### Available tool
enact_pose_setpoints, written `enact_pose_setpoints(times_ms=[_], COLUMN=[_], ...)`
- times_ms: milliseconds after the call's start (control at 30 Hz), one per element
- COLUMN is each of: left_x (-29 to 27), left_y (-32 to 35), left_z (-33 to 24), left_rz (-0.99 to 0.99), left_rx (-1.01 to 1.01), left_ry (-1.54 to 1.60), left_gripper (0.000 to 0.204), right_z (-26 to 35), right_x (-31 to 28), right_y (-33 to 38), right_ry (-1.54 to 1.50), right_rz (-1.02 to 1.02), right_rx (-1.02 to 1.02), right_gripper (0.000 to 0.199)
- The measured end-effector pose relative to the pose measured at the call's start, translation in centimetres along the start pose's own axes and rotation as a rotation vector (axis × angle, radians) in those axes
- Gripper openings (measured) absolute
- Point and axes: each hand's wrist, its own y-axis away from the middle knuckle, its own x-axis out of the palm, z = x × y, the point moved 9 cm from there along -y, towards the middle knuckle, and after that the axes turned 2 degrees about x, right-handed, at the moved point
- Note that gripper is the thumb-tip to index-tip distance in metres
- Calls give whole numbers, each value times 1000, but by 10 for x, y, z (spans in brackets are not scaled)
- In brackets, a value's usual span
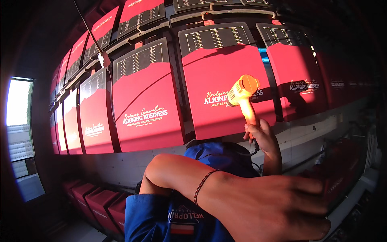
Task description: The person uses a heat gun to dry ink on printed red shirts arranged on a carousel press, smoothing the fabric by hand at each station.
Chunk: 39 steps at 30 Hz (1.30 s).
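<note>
My right hand (264, 139) is wrapped round the lower handle of an orange-yellow heat gun (246, 101). The gun stands over a red printed fabric panel (225, 72), its body covering part of the white lettering. Whether it touches the cloth I cannot tell. A dark cord runs down from the handle. Close to the camera, my left hand (274, 207) reaches across in front of my body, back upward, fingers stretched out to the right and holding nothing visible. A braided bracelet (201, 187) circles that wrist.
More red printed panels (147, 92) lie on black boards with ruler marks (215, 35), in rows left, right and behind. A thin dark rod (86, 26) slants down at upper left. Red covered blocks (102, 203) stand lower left. A bright window (20, 105) is far left.
</note>
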Motion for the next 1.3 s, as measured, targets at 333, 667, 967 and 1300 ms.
enact_pose_setpoints(times_ms=[333,667,967,1300], left_x=[-4,-121,-441,-639], left_y=[2,140,235,292], left_z=[-11,60,-9,-65], left_rz=[55,686,-329,-502], left_rx=[129,-611,-982,-894], left_ry=[-41,-411,-1218,-1379], left_gripper=[15,29,23,36], right_z=[2,3,4,-7], right_x=[8,39,56,72], right_y=[2,-3,-4,-12], right_ry=[33,26,35,54], right_rz=[-97,-146,-116,-130], right_rx=[60,45,13,-3], right_gripper=[17,19,22,17])
